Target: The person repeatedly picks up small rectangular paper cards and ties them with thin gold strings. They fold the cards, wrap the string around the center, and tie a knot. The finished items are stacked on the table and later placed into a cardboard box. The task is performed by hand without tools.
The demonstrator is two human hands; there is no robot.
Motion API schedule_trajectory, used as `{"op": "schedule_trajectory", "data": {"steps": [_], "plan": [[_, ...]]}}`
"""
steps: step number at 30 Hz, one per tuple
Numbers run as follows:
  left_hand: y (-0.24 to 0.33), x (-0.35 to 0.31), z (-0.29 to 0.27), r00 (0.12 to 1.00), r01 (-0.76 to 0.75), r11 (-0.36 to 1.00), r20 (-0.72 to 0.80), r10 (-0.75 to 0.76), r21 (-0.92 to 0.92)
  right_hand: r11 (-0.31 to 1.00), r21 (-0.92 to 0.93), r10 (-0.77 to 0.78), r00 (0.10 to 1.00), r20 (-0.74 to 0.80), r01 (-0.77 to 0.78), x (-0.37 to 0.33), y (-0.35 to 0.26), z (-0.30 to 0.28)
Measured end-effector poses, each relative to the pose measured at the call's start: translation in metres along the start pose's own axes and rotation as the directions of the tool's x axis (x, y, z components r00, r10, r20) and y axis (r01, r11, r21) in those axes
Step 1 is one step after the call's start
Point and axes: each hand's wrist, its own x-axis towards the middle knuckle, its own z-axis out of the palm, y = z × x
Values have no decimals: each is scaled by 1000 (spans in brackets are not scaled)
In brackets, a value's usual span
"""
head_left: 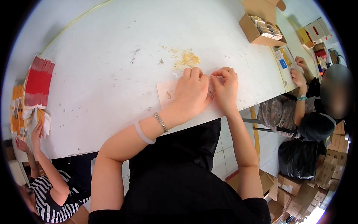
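Both my hands are close together over a pale pinkish card or sheet near the table's front edge. The fingers of my left hand are pinched, pointing away from me; what they hold is too small to tell. Beside it, my right hand has thumb and forefinger pressed together, also on something I cannot make out. Small brownish marks or thin pieces show on the sheet left of my left hand. Just beyond my fingertips lies a loose pile of small thin gold-coloured pieces. My hands cover much of the sheet.
An open cardboard box with packed cards stands far right. Red-and-white packets are stacked at the left. People work on both sides; one hand touches orange packets, and another person's hands are beside a small tray.
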Motion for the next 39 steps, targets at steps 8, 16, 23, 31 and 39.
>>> {"op": "schedule_trajectory", "data": {"steps": [8, 16, 23, 31, 39], "plan": [[-31, -10, -32, 947, 59, 996, -311, -76, -63, 968, 44, -250, 928, 276, 248, 40, -34, 14], [-73, -46, -71, 940, 203, 974, -257, -223, -101, 908, -146, -280, 827, 487, 393, 39, -46, 39], [-64, -42, -79, 917, 229, 741, -115, -382, -632, 971, 239, -134, 822, 554, -3, 31, -98, 33], [-71, -47, -93, 937, 141, 564, -75, -342, -814, 643, 569, -42, 719, 694, -512, 36, -111, 32], [-61, -45, -103, 897, 179, 556, -99, -432, -811, 480, 566, 72, 674, 736, -670, 29, -119, 27]]}}
